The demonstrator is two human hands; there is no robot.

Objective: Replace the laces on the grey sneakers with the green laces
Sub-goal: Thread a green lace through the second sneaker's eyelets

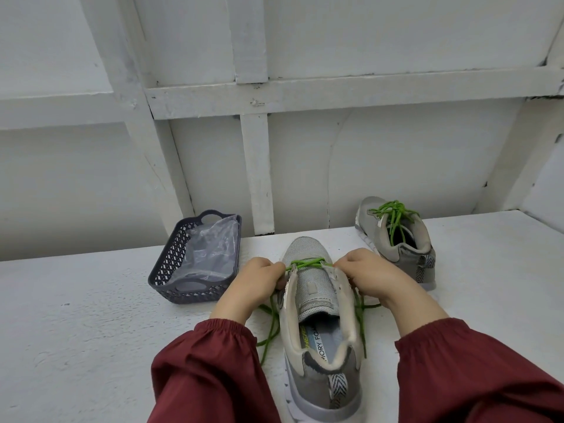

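Observation:
A grey sneaker (pixel 317 303) stands in front of me, heel toward me, toe pointing away. A green lace (pixel 306 264) crosses its lowest eyelets near the toe. My left hand (pixel 259 279) pinches the lace at the shoe's left edge. My right hand (pixel 369 276) pinches it at the right edge. Loose green lace ends trail down both sides of the shoe onto the table. A second grey sneaker (pixel 396 239) sits farther back on the right, fully laced in green with a bundle of lace on top.
A dark grey plastic basket (pixel 171 264) holding a clear plastic bag (pixel 207 251) stands at the left of the shoe. Everything rests on a white table (pixel 91 331) against a white panelled wall (pixel 305 148).

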